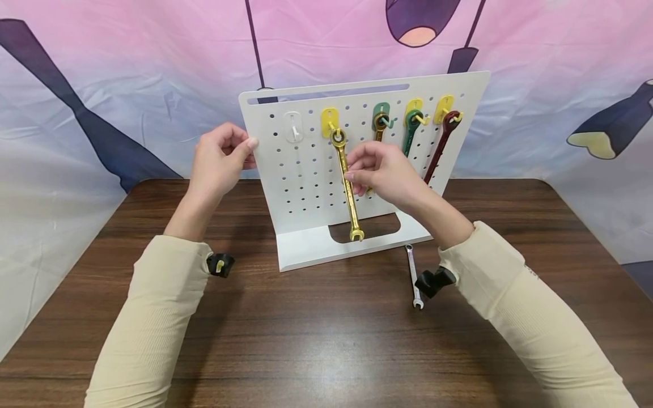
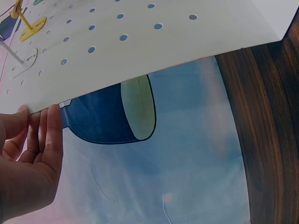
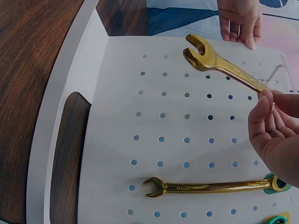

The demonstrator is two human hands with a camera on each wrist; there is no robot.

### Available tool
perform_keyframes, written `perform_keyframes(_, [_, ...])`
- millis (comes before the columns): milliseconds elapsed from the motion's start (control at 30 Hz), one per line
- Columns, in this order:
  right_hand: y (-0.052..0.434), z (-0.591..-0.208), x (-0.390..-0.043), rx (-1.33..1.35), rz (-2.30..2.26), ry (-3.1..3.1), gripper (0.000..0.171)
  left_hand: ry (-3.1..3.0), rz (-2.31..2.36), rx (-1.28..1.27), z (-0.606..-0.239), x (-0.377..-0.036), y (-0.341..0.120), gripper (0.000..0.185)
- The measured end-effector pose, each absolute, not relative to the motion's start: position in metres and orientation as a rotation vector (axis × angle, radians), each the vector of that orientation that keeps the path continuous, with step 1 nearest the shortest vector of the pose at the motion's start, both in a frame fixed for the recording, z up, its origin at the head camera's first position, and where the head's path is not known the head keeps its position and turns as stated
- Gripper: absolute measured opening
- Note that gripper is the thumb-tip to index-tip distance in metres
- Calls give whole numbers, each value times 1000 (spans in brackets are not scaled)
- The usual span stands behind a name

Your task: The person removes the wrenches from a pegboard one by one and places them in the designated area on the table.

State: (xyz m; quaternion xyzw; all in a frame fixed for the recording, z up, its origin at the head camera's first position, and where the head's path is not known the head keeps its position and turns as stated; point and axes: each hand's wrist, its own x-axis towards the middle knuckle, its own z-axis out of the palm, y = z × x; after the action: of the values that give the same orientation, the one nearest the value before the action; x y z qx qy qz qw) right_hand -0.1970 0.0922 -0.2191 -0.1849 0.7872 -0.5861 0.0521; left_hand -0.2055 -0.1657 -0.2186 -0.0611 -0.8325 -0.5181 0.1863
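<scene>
My left hand (image 1: 216, 161) pinches the left edge of a white pegboard (image 1: 306, 238), thumb in front and fingers behind in the left wrist view. A shiny gold combination wrench (image 1: 349, 190) is pinched at mid-shaft by my right hand (image 1: 390, 173). Its ring end is at the tip of a yellow hook (image 1: 327, 119), and its open end points down, tilted out from the board. Further right on the board hang a darker gold wrench (image 3: 210, 187), marked 10mm, a green wrench (image 1: 411, 130) and a dark red wrench (image 1: 440, 148).
A clear hook (image 1: 293, 127) on the board's left holds nothing. On the brown wooden table (image 1: 316, 340), a small silver wrench (image 1: 412, 275) lies before the board, near my right wrist's black strap (image 1: 433, 281). Behind stands a patterned cloth backdrop (image 1: 168, 96).
</scene>
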Motion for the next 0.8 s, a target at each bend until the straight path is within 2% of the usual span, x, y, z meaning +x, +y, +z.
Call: perform_keyframes(800, [97, -206, -188, -565, -1730, 2441, 13, -2338, -1467, -174, -219, -205, -166, 17])
